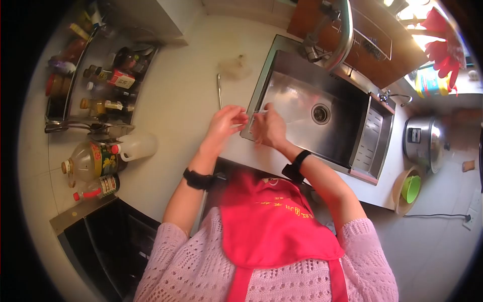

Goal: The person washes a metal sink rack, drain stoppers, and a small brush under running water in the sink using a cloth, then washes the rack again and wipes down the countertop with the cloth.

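Note:
My left hand [224, 128] is over the counter by the sink's left edge, its fingers loosely bent and apart, with nothing plainly held. Close to its right, my right hand [270, 130] is over the sink's near left corner, partly smeared by motion. Its fingers are closed about a small, thin, whitish thing [261, 111] whose kind I cannot make out. Beyond my left hand, a slim metal-coloured utensil [219, 90] lies on the counter [186, 100]. Past it sits a pale, see-through clump [232, 66], blurred, perhaps a plastic bag.
The steel sink [297, 136] has a curved faucet [347, 35] above it and a slotted tray [370, 133] at its right. Bottles, including a large oil bottle [88, 161] and a white jug [138, 146], stand left. A rice cooker [422, 141] and green bowl [411, 189] are at right.

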`<state>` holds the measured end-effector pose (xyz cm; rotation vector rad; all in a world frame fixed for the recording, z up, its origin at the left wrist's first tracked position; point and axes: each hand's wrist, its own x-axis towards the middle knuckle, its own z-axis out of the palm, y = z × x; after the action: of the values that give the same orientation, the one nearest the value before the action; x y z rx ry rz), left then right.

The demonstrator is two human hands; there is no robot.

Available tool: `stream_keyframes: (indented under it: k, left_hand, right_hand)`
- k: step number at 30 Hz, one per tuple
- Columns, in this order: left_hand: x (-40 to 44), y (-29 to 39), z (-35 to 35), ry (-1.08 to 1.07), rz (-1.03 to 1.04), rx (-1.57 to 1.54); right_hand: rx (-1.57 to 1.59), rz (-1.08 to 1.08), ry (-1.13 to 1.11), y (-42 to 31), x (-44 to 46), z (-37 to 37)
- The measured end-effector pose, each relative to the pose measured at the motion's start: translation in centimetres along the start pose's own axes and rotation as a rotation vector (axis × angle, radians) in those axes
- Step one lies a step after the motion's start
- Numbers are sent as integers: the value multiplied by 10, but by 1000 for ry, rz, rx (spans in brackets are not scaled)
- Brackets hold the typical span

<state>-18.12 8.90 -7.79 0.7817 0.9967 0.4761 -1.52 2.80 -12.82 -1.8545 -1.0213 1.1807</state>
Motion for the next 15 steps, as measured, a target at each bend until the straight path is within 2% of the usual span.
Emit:
stream_keyframes:
  k: [1, 4, 5, 7, 9, 11, 12, 13, 15]
  left_hand:
    - [11, -5, 5, 35, -57, -71]
    - [50, -28, 33, 130, -204, -234]
    - [61, -32, 49, 162, -245, -244]
    - [76, -29, 82, 139, -407, -527]
    - [75, -20, 103, 103, -317, -388]
    - [148, -82, 97, -158, -304, -760]
    - [133, -65, 110, -77, -336, -848]
    - [133, -65, 111, -101, -361, -911]
    - [125, -61, 108, -237, -435, -777]
  right_hand:
    - [-97, -60, 164, 15, 14, -5]
    - [173, 12, 146, 31, 46, -40]
    - [168, -24, 168, 20, 47, -50]
    - [169, -96, 205, -2, 31, -63]
    - [46, -256, 183, 9, 27, -73]
    - [-23, -311, 123, 12, 19, -77]
    - [18, -105, 49, -27, -7, -79]
    - [113, -78, 17, -26, -10, -80]
    - [295, -19, -63, -18, -9, -90]
